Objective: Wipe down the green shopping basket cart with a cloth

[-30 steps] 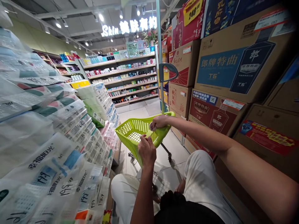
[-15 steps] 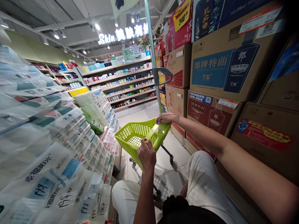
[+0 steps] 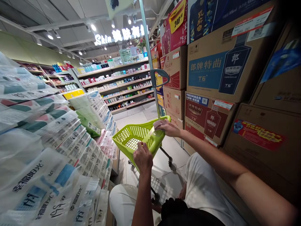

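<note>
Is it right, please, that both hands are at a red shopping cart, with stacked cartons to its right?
Not red: the head view shows a lime-green shopping cart. The left hand and right hand are at it, with stacked cartons to its right.

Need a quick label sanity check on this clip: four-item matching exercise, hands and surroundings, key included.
Column 1
1. Left hand
2. Right hand
3. Basket
4. Cardboard cartons

Column 2
A. Lime green, with a perforated wall
B. Stacked on the right side of the view
C. Holding a pale, cloth-like wad
D. Gripping the near edge of the lime green item

Pairs: 1-D, 2-C, 3-A, 4-B
</note>
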### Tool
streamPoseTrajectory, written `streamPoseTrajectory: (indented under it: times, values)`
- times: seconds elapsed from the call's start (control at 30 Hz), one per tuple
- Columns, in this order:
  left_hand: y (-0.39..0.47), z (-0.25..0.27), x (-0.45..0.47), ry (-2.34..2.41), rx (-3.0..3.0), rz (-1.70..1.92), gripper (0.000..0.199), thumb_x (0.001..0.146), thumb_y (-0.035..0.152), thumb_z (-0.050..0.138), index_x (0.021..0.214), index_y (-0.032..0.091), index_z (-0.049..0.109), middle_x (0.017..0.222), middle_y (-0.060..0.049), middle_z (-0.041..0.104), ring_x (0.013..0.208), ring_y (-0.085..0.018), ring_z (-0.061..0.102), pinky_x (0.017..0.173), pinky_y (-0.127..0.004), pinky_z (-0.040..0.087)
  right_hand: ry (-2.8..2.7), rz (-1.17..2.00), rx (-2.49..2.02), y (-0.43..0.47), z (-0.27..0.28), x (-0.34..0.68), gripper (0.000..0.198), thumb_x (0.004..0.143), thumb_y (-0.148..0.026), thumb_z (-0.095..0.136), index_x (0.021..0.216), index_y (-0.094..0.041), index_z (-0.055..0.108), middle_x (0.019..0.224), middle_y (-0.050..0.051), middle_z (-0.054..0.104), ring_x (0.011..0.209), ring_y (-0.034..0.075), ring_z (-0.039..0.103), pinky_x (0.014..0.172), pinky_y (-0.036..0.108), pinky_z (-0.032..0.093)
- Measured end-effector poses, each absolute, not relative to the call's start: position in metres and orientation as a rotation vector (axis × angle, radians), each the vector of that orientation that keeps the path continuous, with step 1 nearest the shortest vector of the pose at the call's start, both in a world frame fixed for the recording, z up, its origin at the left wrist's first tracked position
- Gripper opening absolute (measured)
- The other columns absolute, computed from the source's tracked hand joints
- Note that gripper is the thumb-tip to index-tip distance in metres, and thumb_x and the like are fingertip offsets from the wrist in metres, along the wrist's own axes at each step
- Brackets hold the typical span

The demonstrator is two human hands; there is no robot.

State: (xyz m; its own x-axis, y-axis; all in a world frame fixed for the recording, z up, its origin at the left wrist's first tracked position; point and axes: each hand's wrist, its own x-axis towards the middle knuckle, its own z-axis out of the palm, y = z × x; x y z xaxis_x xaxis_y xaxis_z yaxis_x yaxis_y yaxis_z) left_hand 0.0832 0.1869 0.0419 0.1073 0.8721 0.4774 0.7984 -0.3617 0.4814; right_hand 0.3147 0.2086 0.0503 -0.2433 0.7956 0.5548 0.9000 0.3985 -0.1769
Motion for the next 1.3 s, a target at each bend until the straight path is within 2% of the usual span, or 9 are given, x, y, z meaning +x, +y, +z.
streamPoseTrajectory:
  times: [0.17, 0.27, 0.37, 0.5, 0.67, 0.87, 1.03, 1.17, 1.3]
  values:
    - [0.185, 0.04, 0.084, 1.676, 2.253, 1.164, 0.033, 0.103, 0.035, 0.026, 0.104, 0.02, 0.056, 0.085, -0.009, 0.072, 0.084, -0.025, 0.068, 0.084, -0.036, 0.043, -2.108, -0.286, -1.315, 0.169, 0.04, 0.266, 0.054, 0.085, -0.001, 0.049, 0.121, -0.034, 0.072, 0.14, 0.003, 0.057, 0.124, 0.027, 0.048, 0.105, 0.048, 0.044]
    - [0.183, 0.039, 0.086, 1.641, 2.276, 1.161, 0.033, 0.103, 0.033, 0.025, 0.104, 0.02, 0.055, 0.088, -0.009, 0.071, 0.086, -0.024, 0.068, 0.084, -0.036, 0.043, -2.033, -0.263, -1.427, 0.178, 0.047, 0.278, 0.044, 0.09, -0.009, 0.052, 0.117, -0.035, 0.074, 0.131, 0.004, 0.063, 0.119, 0.027, 0.05, 0.105, 0.05, 0.044]
    - [0.18, 0.039, 0.09, 1.605, 2.297, 1.156, 0.032, 0.103, 0.03, 0.023, 0.105, 0.019, 0.054, 0.09, -0.009, 0.07, 0.087, -0.024, 0.067, 0.086, -0.037, 0.042, -1.824, -0.248, -1.591, 0.187, 0.047, 0.293, 0.04, 0.093, -0.01, 0.049, 0.116, -0.03, 0.075, 0.121, 0.008, 0.066, 0.114, 0.027, 0.053, 0.105, 0.05, 0.044]
    - [0.179, 0.035, 0.09, 1.553, 2.263, 1.205, 0.033, 0.103, 0.028, 0.019, 0.107, 0.02, 0.051, 0.082, -0.006, 0.068, 0.083, -0.023, 0.066, 0.088, -0.037, 0.043, -1.796, -0.306, -1.4, 0.167, 0.02, 0.265, 0.05, 0.093, -0.002, 0.04, 0.123, -0.028, 0.071, 0.121, 0.009, 0.064, 0.117, 0.026, 0.053, 0.103, 0.047, 0.048]
    - [0.183, 0.031, 0.085, 1.478, 2.26, 1.256, 0.035, 0.103, 0.032, 0.016, 0.105, 0.022, 0.051, 0.077, -0.003, 0.064, 0.077, -0.022, 0.064, 0.085, -0.035, 0.044, -1.683, -0.39, -1.275, 0.155, -0.011, 0.239, 0.045, 0.096, -0.01, 0.042, 0.125, -0.029, 0.069, 0.126, 0.01, 0.061, 0.124, 0.027, 0.051, 0.106, 0.048, 0.046]
    - [0.184, 0.036, 0.089, 1.421, 2.299, 1.159, 0.039, 0.102, 0.031, 0.014, 0.096, 0.023, 0.052, 0.072, -0.003, 0.061, 0.074, -0.023, 0.062, 0.082, -0.038, 0.046, -1.154, -0.26, -1.468, 0.178, -0.017, 0.255, 0.048, 0.096, -0.015, 0.037, 0.135, -0.028, 0.062, 0.128, 0.01, 0.058, 0.128, 0.026, 0.05, 0.112, 0.049, 0.043]
    - [0.185, 0.037, 0.091, 1.447, 2.298, 1.123, 0.038, 0.102, 0.031, 0.016, 0.096, 0.024, 0.053, 0.073, -0.003, 0.061, 0.08, -0.023, 0.064, 0.087, -0.039, 0.044, -1.142, -0.149, -1.441, 0.172, -0.032, 0.222, 0.05, 0.102, -0.026, 0.026, 0.143, -0.023, 0.054, 0.14, 0.013, 0.053, 0.134, 0.026, 0.047, 0.115, 0.047, 0.039]
    - [0.186, 0.036, 0.09, 1.445, 2.335, 1.069, 0.039, 0.102, 0.028, 0.016, 0.095, 0.023, 0.055, 0.078, -0.005, 0.064, 0.082, -0.022, 0.063, 0.088, -0.038, 0.043, -0.946, 0.03, -1.647, 0.192, -0.014, 0.243, 0.055, 0.104, -0.031, 0.019, 0.152, -0.022, 0.044, 0.151, 0.011, 0.048, 0.14, 0.027, 0.04, 0.118, 0.05, 0.031]
    - [0.185, 0.035, 0.092, 1.457, 2.377, 1.063, 0.041, 0.101, 0.026, 0.016, 0.094, 0.022, 0.056, 0.075, -0.005, 0.065, 0.082, -0.023, 0.062, 0.089, -0.038, 0.042, -0.815, 0.155, -1.734, 0.204, -0.011, 0.246, 0.058, 0.104, -0.034, 0.015, 0.156, -0.021, 0.036, 0.153, 0.013, 0.046, 0.142, 0.025, 0.039, 0.117, 0.046, 0.034]
